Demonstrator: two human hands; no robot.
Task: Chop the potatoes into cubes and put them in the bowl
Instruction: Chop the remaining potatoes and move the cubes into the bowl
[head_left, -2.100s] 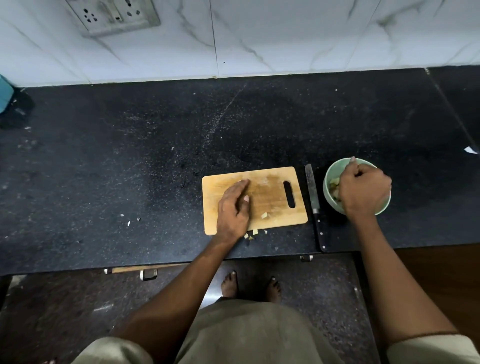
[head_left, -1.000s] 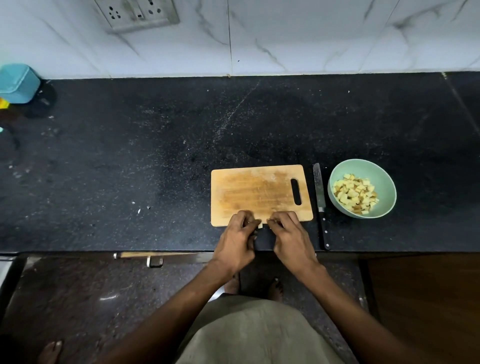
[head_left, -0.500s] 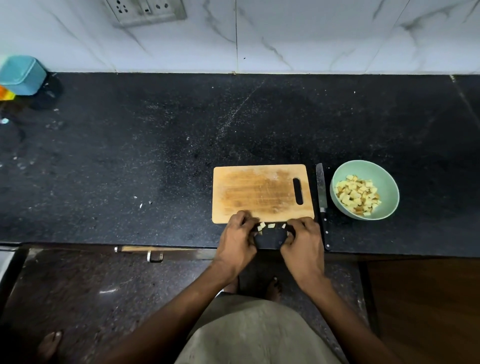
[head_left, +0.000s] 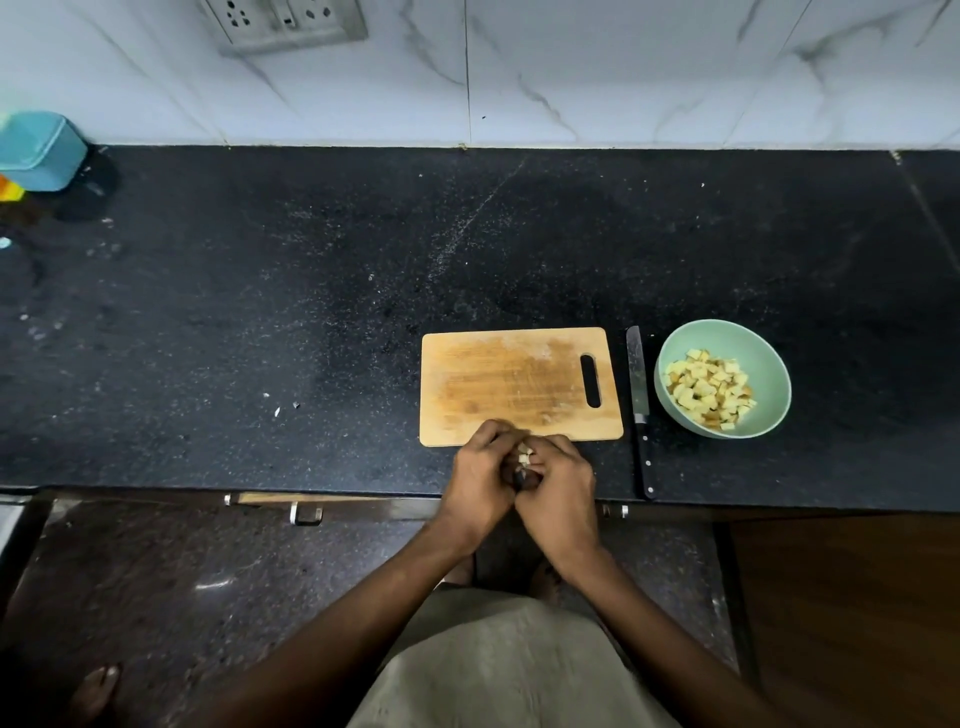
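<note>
Both hands, the left hand (head_left: 480, 470) and right hand (head_left: 558, 480), cup the last pale potato cubes (head_left: 524, 457) at the wooden chopping board's (head_left: 519, 384) near edge (chopping looks done), needing a steady carry to the mint-green bowl (head_left: 769, 364).

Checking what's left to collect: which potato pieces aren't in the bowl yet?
The few potato cubes cupped between both hands at the cutting board's near edge; the rest fill the green bowl.

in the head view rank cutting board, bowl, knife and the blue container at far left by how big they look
1. cutting board
2. bowl
3. blue container, cut off by the frame edge, so unsure
4. knife, long but thin
</note>
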